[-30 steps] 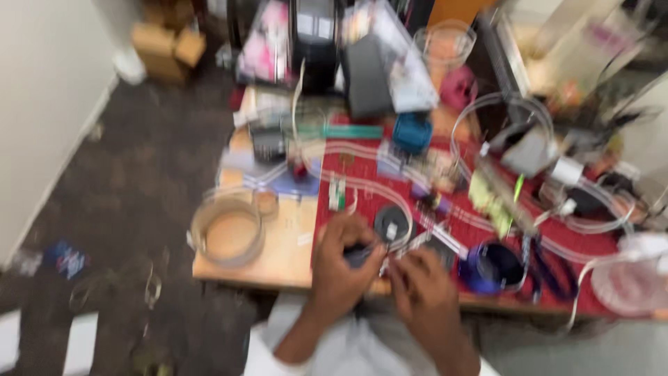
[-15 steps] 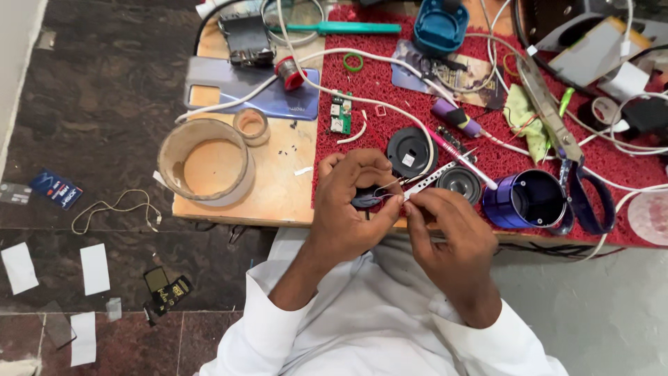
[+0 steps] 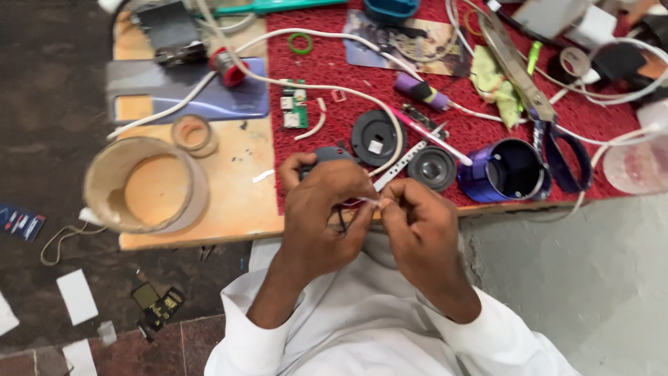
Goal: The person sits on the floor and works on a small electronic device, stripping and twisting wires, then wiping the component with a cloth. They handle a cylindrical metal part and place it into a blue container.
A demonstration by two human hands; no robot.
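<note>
Pinching thin wires (image 3: 362, 202) between both grips, left hand (image 3: 327, 209) and right hand (image 3: 417, 223) clenched together.

- The left hand (image 3: 323, 209) covers most of a small dark part (image 3: 332, 153); its shape cannot be told.
- The thin wires (image 3: 369, 202) pinched between both hands are too fine to follow.
- The top edge crops the blue case (image 3: 391, 8).
- The right edge cuts off the clear plastic lid (image 3: 637, 163).
</note>
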